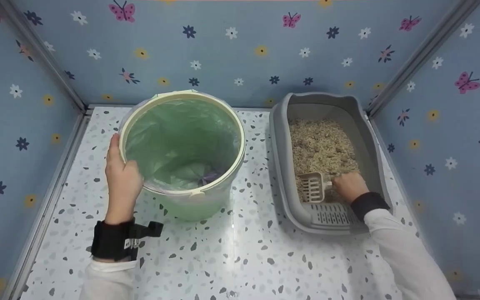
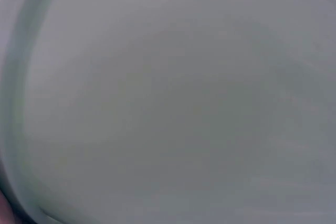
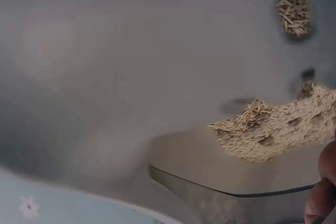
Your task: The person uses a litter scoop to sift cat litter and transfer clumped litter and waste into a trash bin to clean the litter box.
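Note:
My right hand (image 1: 350, 186) grips the handle of a beige slotted litter scoop (image 1: 313, 187), low over the near end of a grey litter box (image 1: 279, 162). Tan pellet litter (image 1: 321, 143) with darker clumps covers the box floor. In the right wrist view, part of the hand (image 3: 323, 184) shows at the right edge; the scoop is out of sight there. My left hand (image 1: 123, 177) rests against the left outer side of a green trash bin (image 1: 196, 208), its fingers straight up along the wall near the cream rim (image 1: 242, 137). The bin wall (image 2: 173, 108) fills the left wrist view.
A clear plastic liner (image 1: 173, 121) lines the bin, with a purple bit (image 1: 210, 177) at its bottom. The box's near end has a slotted step (image 1: 331, 213). Blue flowered panels (image 1: 223, 50) stand on three sides of the speckled floor (image 1: 240, 258).

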`<state>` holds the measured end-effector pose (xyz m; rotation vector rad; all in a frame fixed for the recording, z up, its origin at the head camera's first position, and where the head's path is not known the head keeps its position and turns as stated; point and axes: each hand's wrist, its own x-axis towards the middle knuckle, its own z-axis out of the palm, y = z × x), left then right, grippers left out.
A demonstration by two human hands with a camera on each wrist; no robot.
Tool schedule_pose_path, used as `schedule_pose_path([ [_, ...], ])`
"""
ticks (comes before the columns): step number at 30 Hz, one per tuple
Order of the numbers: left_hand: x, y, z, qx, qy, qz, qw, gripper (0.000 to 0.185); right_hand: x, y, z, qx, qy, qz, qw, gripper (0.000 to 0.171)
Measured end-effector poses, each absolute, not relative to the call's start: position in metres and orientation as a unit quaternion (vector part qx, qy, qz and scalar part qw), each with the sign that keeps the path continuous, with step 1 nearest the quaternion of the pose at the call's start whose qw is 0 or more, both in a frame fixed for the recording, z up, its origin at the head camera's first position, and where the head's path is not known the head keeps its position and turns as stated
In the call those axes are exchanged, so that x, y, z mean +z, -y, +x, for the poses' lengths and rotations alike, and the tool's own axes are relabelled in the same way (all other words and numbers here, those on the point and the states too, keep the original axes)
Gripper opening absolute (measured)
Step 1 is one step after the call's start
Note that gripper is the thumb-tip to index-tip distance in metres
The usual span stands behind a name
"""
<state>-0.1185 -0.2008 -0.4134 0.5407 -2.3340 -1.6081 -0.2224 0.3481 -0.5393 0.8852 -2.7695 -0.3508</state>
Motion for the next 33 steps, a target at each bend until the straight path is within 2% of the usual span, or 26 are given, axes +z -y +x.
schedule_pose_path([
  [4,-0.413,0.201,-0.118,-0.550,0.803,0.187,0.133,0.067,-0.543,-0.338,-0.222,-0.089,0.946,0.291,0.109,0.017],
  [9,-0.413,0.202,-0.118,-0.548,0.804,0.190,0.133,0.067,-0.543,-0.335,-0.220,-0.073,0.958,0.267,0.077,0.007],
  [20,-0.414,0.200,-0.119,-0.554,0.799,0.193,0.131,0.069,-0.540,-0.345,-0.218,-0.044,0.972,0.230,0.022,0.008],
  [25,-0.413,0.199,-0.119,-0.557,0.798,0.190,0.131,0.069,-0.532,-0.358,-0.216,-0.013,0.983,0.181,0.030,0.006],
  [33,-0.413,0.199,-0.119,-0.563,0.793,0.192,0.130,0.070,-0.526,-0.369,-0.210,0.042,0.991,0.116,0.050,0.015],
])
